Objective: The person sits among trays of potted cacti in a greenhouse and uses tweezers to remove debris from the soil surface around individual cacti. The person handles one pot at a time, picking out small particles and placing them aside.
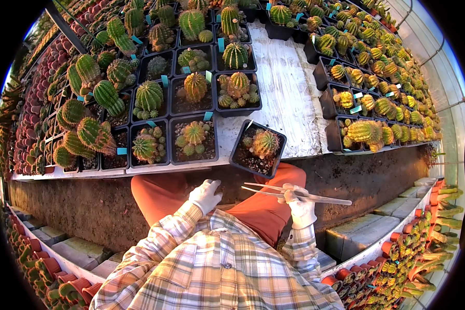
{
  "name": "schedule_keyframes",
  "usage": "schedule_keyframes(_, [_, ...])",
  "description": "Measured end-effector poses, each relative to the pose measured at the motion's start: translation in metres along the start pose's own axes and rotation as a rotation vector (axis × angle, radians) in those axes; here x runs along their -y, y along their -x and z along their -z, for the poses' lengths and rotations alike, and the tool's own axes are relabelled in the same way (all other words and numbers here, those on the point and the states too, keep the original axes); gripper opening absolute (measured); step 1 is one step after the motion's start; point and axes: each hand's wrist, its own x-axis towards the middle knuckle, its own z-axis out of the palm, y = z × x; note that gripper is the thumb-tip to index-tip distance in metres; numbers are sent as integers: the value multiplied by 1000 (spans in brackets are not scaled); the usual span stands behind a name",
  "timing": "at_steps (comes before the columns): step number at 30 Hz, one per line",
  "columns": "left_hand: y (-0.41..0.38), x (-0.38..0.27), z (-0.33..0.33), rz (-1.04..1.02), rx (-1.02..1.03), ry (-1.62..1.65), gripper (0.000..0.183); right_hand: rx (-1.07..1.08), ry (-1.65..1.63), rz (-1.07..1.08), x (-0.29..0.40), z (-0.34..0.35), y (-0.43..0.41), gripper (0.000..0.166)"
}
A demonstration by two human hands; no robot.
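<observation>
My right hand point(300, 203), in a pale glove, holds long metal tweezers point(267, 188). Their two tips point left and stand apart, just below a square black pot point(240, 155). That pot sits turned askew at the bench's front edge, with a spiny, partly browned cactus point(264, 144), pebbly soil and a pale tag in it. My left hand point(205, 197), gloved too, hovers over my lap with its fingers curled. Nothing shows in it, but the inside of the fingers is hidden. Nearest to it on the bench is a potted cactus with offsets point(193, 133).
A white bench point(285, 97) carries rows of potted cacti on the left point(149, 97) and right point(366, 102). Concrete blocks point(362, 232) lie low at right. Behind me, on both sides, stand shelves of small reddish pots point(347, 276). Translucent greenhouse walls point(441, 73) rise at right.
</observation>
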Motion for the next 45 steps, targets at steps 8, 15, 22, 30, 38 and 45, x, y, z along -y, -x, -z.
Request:
schedule_keyframes(8, [1,4,-3,8,22,11,44,-177,-95,123,1,4,-12,24])
schedule_keyframes(15, [1,2,-7,-30,-5,-29,43,-134,-213,82,-16,5,-24,19])
schedule_keyframes(22, [0,5,-10,-45,-10,-13,43,-242,-93,138,-18,-11,-23,21])
schedule_keyframes(30, [0,4,-8,-49,-6,-19,42,-432,-371,-82,-9,2,-24,24])
schedule_keyframes(38, [-1,5,-4,-19,-14,-31,41,9,-272,-182,-9,11,-2,26])
schedule_keyframes(45, [0,4,-1,-4,-52,-34,41,28,-96,-21,-5,-5,3,28])
